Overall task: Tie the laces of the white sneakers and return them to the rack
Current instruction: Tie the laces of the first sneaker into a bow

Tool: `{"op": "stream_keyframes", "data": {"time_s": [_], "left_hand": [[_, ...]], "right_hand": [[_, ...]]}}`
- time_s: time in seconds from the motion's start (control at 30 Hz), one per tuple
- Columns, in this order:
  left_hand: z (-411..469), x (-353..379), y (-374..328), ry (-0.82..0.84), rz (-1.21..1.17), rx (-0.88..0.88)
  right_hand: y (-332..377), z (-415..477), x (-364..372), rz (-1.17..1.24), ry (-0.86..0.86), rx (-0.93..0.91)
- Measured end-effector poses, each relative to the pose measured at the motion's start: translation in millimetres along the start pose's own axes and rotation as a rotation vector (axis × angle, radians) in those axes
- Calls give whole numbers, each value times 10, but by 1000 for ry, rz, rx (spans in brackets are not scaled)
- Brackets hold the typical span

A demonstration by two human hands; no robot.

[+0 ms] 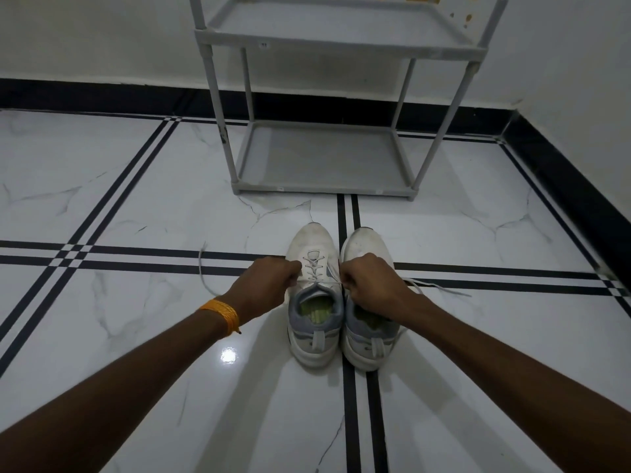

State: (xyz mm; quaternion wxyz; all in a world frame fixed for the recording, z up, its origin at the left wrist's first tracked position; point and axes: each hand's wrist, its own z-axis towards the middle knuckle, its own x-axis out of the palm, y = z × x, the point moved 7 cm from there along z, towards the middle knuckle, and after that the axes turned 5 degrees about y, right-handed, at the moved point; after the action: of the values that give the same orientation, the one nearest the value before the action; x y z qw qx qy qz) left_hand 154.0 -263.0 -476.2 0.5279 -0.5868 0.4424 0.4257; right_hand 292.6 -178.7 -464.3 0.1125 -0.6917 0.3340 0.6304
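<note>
Marble-look floor, white with black stripe lines, glare spot near the left forearm. Orange thread band on the left wrist.

Pair of white sneakers stands side by side on the floor, touching, heels toward the camera, toes pointing at the rack. Green insoles visible in both.

Left hand closed in a fist just beside the left sneaker, fingers pinched on one lace end; loose tail of that lace trails off to the left on the floor. Right hand also fisted, sitting over the right sneaker and gripping the other end, which runs taut across the left sneaker's collar. Both pulling outward, looks like snugging the first cross. Another lace lies slack on the floor to the right, probably the right sneaker's, untied.

Progress: early. No bow on the left sneaker yet, the right one apparently not started, neither shoe back on the rack.

Grey rack stands beyond the toes, near but apart, against the wall; lower and upper shelves both bare as far as visible. Yellow marks on the wall behind, top right.
</note>
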Motion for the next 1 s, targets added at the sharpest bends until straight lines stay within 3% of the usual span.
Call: {"op": "stream_keyframes", "data": {"time_s": [0.17, 0.27, 0.37, 0.5, 0.67, 0.77, 1.0], "left_hand": [[6, 4, -27, -31, -4, 24], [-49, 20, 50, -8, -69, -55], [-133, -64, 217, 45, -307, -147], [-166, -234, 218, -2, -1077, -268], [-33, -192, -42, -128, -1426, -290], [-23, -181, -141, -255, -1434, -297], [-2, -148, -149, -450, -1283, -320]], "right_hand": [[-11, 29, -4, 1, 51, 25], [-27, -7, -88, 113, 112, 47], [-85, -112, -225, 472, 191, 104], [-34, -136, -327, 1027, 156, 102], [64, 39, -158, 1640, -10, 165], [109, 72, -53, 1711, -51, 171], [61, 88, 80, 1515, -151, 289]]}}
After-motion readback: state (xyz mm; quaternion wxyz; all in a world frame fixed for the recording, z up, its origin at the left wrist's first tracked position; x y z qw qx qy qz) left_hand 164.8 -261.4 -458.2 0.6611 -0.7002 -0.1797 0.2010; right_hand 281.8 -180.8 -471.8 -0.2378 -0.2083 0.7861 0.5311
